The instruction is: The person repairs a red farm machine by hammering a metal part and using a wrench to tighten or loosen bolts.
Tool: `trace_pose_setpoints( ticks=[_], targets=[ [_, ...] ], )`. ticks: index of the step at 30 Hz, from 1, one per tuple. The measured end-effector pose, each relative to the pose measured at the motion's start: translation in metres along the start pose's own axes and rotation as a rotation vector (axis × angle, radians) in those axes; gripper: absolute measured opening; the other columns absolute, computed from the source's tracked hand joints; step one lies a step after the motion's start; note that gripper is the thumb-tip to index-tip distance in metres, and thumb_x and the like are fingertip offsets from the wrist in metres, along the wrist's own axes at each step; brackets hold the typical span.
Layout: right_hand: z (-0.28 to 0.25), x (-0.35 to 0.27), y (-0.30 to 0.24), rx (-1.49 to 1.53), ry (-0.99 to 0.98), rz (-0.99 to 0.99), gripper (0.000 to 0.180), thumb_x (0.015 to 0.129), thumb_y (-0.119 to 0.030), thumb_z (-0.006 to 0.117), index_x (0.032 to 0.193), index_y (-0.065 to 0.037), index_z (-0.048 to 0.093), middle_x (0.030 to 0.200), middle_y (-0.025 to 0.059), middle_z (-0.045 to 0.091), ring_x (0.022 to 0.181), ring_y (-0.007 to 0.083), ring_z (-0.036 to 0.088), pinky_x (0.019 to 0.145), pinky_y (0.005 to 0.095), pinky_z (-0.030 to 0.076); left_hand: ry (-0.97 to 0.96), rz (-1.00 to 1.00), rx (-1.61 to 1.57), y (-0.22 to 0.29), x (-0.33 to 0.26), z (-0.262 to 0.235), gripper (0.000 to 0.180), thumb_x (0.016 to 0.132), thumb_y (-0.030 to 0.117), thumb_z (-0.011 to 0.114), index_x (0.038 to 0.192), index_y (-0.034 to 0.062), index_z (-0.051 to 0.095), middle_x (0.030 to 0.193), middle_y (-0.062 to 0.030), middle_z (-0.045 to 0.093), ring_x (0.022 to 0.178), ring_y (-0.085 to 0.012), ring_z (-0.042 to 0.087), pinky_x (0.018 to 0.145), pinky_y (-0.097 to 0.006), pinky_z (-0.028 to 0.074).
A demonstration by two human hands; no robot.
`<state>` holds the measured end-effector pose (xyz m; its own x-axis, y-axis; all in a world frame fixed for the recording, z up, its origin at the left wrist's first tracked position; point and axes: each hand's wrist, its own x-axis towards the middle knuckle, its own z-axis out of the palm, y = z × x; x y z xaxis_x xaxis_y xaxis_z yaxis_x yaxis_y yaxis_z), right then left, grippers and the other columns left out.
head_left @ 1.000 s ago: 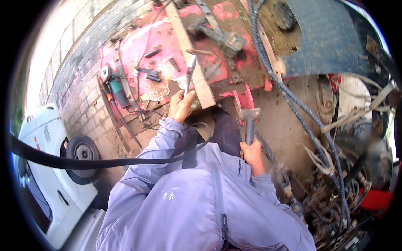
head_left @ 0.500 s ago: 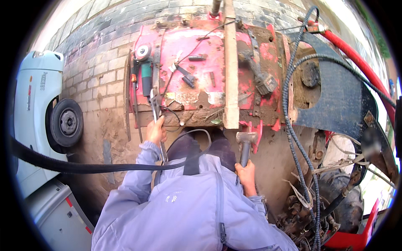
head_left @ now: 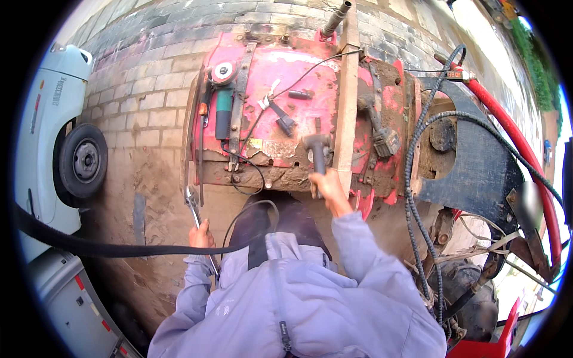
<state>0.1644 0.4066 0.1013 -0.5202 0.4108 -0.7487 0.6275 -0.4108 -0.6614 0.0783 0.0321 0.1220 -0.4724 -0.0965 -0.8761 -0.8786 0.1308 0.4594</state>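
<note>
Clamps silver wrench-like tool [head_left: 192,203] in left hand [head_left: 202,235], grey metal hammer [head_left: 319,159] in right hand [head_left: 330,188], now brought within reach of red metal panel [head_left: 277,68] ahead.

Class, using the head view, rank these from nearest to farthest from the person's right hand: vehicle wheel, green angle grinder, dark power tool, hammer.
1. Hammer: held in the right hand.
2. Dark power tool: to the right, past the wooden beam.
3. Green angle grinder: on the left of the red panel.
4. Vehicle wheel: far left, on the light-blue vehicle.
</note>
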Motion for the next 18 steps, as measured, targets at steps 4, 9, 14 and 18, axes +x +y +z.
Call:
trace_pose_setpoints(
  ticks=[4, 9, 14, 18],
  targets=[
    [0.005, 0.079, -0.016, 0.199, 0.012, -0.045, 0.011, 0.076, -0.008, 0.064, 0.074, 0.001, 0.057, 0.057, 0.0066, 0.055, 0.043, 0.0161, 0.052, 0.039, 0.0303, 0.041, 0.052, 0.03, 0.042, -0.018, -0.02, -0.008, 0.024, 0.087, 0.026, 0.058, 0.078, 0.0135, 0.039, 0.045, 0.0046, 0.03, 0.03, -0.0068, 0.028, 0.028, -0.026, 0.02],
    [0.017, 0.127, -0.011, 0.384, -0.007, 0.004, 0.014, 0.08, -0.01, 0.063, 0.085, 0.002, 0.059, 0.064, 0.0061, 0.056, 0.046, 0.0145, 0.052, 0.043, 0.0297, 0.045, 0.123, 0.121, 0.201, -0.028, -0.011, -0.002, 0.022, 0.085, 0.024, 0.059, 0.08, 0.0085, 0.045, 0.049, 0.0017, 0.037, 0.034, -0.0099, 0.036, 0.031, -0.028, 0.026],
    [-0.004, 0.11, 0.031, -0.319, -0.144, -0.049, 0.029, 0.083, -0.022, 0.064, 0.07, 0.002, 0.057, 0.054, 0.0073, 0.053, 0.05, 0.02, 0.059, 0.041, 0.0314, 0.044, 0.13, 0.446, 0.593, -0.028, 0.056, 0.025, 0.034, 0.077, 0.025, 0.064, 0.093, -0.004, 0.055, 0.077, -0.0165, 0.06, 0.071, -0.0276, 0.058, 0.065, -0.04, 0.046],
    [-0.012, 0.046, 0.036, -0.516, -0.264, 0.02, 0.028, 0.085, -0.02, 0.061, 0.072, 0.005, 0.059, 0.059, 0.0123, 0.061, 0.046, 0.0186, 0.059, 0.041, 0.0308, 0.046, 0.124, 0.631, 0.773, 0.026, 0.067, 0.114, 0.037, 0.075, 0.027, 0.064, 0.091, -0.0055, 0.055, 0.085, -0.025, 0.062, 0.083, -0.0379, 0.061, 0.074, -0.044, 0.047]
  ],
)
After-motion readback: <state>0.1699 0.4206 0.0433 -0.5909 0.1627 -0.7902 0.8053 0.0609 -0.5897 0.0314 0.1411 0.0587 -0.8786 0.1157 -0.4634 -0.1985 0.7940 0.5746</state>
